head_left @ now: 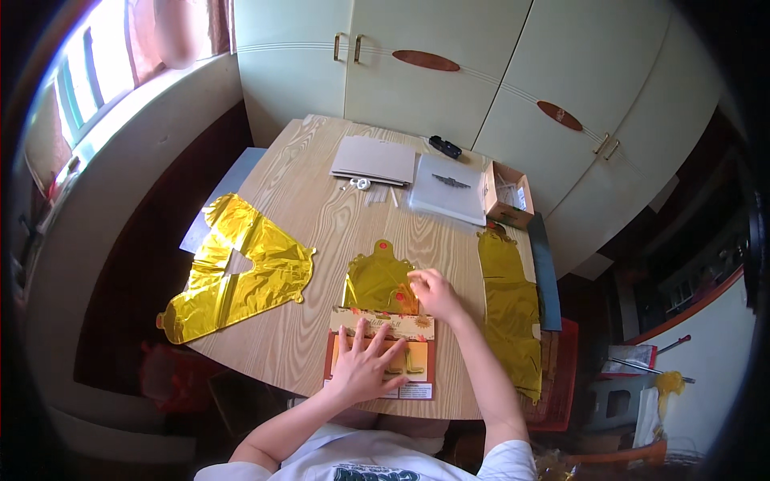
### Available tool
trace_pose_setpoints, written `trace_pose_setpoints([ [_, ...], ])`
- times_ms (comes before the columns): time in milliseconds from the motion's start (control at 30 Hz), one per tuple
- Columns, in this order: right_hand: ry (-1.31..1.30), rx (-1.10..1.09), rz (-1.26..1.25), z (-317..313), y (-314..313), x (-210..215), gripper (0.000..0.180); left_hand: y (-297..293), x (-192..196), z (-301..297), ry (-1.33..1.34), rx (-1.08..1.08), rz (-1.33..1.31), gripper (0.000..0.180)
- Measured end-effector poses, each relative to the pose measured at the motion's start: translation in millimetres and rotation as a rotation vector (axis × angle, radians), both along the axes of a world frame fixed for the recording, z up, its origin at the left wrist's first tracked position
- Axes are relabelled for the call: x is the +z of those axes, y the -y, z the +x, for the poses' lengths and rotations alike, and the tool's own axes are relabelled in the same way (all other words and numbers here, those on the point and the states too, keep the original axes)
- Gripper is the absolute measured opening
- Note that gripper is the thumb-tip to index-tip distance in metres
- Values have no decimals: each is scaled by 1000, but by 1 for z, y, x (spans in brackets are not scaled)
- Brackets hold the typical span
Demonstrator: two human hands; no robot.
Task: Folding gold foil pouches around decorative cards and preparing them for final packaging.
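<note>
Lying nearest the camera, a white short-sleeved shirt (345,458) is filling the bottom edge. Just beyond it, the left hand (367,365) is resting flat on a rectangular orange-brown printed card (422,353), fingers spread wide, pressing rather than gripping. The card is sitting at the near edge of the table, centre, and a flat, shiny gold foil piece with a scalloped edge (370,280) is extending from its far end. Card and foil are forming one long axis running near to far, the foil's rounded tab pointing far. The right hand (435,295) is curling at the foil's right edge; its fingertips are overlapping, so I cannot tell whether they are pinching it. The left hand is hiding the card's middle, and where foil and card are meeting is hard to make out.

To the left, a creased gold foil shape (277,276) is spreading over the pale wood-grain table (293,172); to the right, a long gold foil strip (513,321) is lying near to far. Farther off, a brown cardboard box (509,216) is standing beside a clear plastic bag (447,200).
</note>
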State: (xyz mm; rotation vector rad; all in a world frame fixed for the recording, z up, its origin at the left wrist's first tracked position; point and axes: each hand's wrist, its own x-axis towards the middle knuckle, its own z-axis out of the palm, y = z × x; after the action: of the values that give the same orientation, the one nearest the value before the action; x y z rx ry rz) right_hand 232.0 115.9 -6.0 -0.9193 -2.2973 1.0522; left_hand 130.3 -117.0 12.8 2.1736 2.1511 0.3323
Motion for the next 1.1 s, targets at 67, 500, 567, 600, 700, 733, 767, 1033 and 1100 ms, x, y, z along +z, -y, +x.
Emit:
trace_pose_setpoints([
  [67,-7,-44,-148,-12,-19,-5,38,-1,0,0,4,1,-4,76],
  [500,260,-87,-224,-49,-45,0,79,1,-1,0,-4,7,-14,76],
  [567,412,-96,-23,-55,-38,6,86,1,-1,0,-6,8,-14,76],
  [600,487,-103,79,-58,-35,10,89,0,1,0,-11,6,-21,77],
  [700,602,-87,137,-67,-20,21,92,2,4,0,-27,7,-40,77],
  [733,612,-72,138,-71,-14,26,93,2,3,-1,-35,8,-41,77],
  [767,602,-81,120,-72,-13,26,94,1,3,0,-42,4,-38,77],
  [1033,354,-112,-188,-63,-23,24,105,2,3,0,-29,10,-35,76],
  [1100,344,-100,-209,-60,-21,27,103,2,2,0,-25,11,-30,76],
])
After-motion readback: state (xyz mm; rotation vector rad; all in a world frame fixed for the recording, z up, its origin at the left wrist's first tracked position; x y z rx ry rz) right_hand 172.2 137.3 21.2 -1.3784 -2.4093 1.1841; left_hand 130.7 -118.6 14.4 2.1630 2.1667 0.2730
